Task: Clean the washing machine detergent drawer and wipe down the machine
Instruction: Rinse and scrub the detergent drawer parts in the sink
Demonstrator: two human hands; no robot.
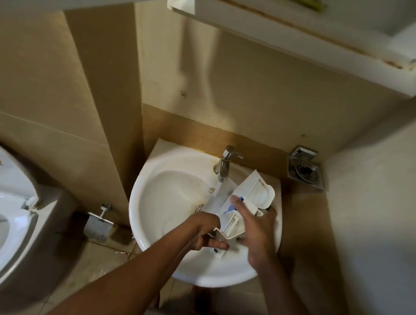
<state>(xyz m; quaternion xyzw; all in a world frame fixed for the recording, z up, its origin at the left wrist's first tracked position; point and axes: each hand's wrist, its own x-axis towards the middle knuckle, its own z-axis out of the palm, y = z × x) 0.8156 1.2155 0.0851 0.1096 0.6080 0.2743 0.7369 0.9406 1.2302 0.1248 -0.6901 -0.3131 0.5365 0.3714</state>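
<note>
Stage: drawer-cleaning part in hand; the detergent drawer (242,201) is out of the machine and held over the sink (168,193), under the tap (225,164).
Drawer position: tilted, far end up toward the right rim of the basin, near end low between both hands; blue insert showing mid-way along.
Left hand (205,232): grips the drawer's near end from the left; fingers (219,245) curled round the lower edge, one extended beneath it.
Right hand (258,232): lies flat on the drawer's right side, fingers (239,206) spread and reaching toward the blue part; likely rubbing or steadying, cannot tell which.
Water: a pale streak below the spout may be a running stream; not certain.
Done so far (judged): drawer removed and carried to the sink.
Left (judged): finish rinsing, refit the drawer, wipe down the machine. Machine not in view.
Surroundings: toilet (4,221) at left; paper holder (98,226) on the wall beside it; floor drain (304,170) right of the basin; white cabinet (301,35) overhead.
Obstructions: basin is small for the drawer, so the far end overhangs the rim; the tap stands close to it.
</note>
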